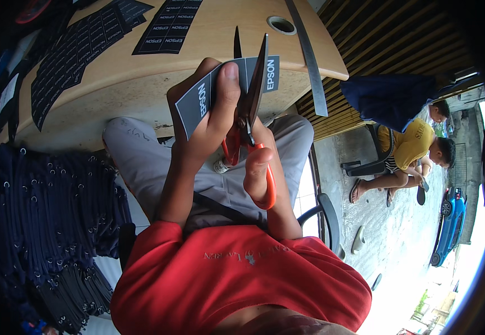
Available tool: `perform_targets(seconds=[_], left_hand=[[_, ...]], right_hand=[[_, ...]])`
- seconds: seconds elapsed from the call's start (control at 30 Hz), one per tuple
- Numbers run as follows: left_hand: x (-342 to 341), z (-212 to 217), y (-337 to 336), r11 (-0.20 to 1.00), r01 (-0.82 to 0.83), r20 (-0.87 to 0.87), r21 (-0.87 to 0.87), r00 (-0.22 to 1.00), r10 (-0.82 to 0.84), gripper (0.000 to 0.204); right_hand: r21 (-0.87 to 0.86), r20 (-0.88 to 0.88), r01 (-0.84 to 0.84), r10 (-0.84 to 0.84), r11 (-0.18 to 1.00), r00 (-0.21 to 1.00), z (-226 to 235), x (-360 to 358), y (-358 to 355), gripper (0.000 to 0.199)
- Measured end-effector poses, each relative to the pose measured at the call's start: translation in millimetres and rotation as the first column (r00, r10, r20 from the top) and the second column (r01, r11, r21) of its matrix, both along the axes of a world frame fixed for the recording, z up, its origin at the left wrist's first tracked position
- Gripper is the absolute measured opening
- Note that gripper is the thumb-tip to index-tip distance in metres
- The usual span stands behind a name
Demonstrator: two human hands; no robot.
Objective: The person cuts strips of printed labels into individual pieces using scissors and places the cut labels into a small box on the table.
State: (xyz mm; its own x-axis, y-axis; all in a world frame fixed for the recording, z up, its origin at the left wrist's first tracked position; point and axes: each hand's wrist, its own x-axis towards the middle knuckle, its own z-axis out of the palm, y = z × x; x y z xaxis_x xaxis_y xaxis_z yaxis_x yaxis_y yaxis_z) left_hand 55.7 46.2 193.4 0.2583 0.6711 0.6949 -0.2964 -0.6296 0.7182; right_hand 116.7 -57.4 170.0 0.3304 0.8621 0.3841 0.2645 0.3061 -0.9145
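Here, above the grey-trousered lap, the left hand pinches a flat, dark-grey, white-lettered strip, seemingly steadying it between the parted blades of red-handled metal scissors gripped in the right hand.

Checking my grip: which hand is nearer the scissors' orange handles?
Right: the right hand holds the orange handles, thumb through one; the left hand is beyond them, pinching a gray strip.
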Motion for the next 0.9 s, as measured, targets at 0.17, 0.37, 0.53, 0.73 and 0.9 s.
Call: perform_targets(seconds=[0.17,0.37,0.53,0.73,0.9], left_hand=[[-1.9,-4.2,4.4,1.000,-0.009,0.000,0.016,1.000,0.009,0.028],[-1.8,0.0,2.3,1.000,0.008,0.025,0.003,1.000,-0.008,0.027],[-2.9,-1.1,4.8,1.000,0.017,-0.020,0.008,1.000,-0.017,0.028],[-4.5,1.1,3.6,1.000,0.000,-0.001,0.015,1.000,0.000,0.028],[-3.8,0.9,2.4,1.000,0.004,-0.018,0.013,1.000,-0.004,0.029]], right_hand=[[-0.024,0.010,-0.011,0.012,1.000,1.000,1.5,-1.0,0.7,0.084],[-0.030,0.020,-0.004,0.004,1.000,1.000,2.8,0.1,0.9,0.082],[-0.074,0.031,0.009,-0.007,0.997,0.999,3.7,0.8,-0.9,0.078],[-0.076,0.056,-0.003,0.007,0.997,0.998,6.7,-1.0,-1.6,0.074],[-0.099,0.023,0.004,-0.002,0.995,1.000,5.2,-0.4,-2.3,0.072]])
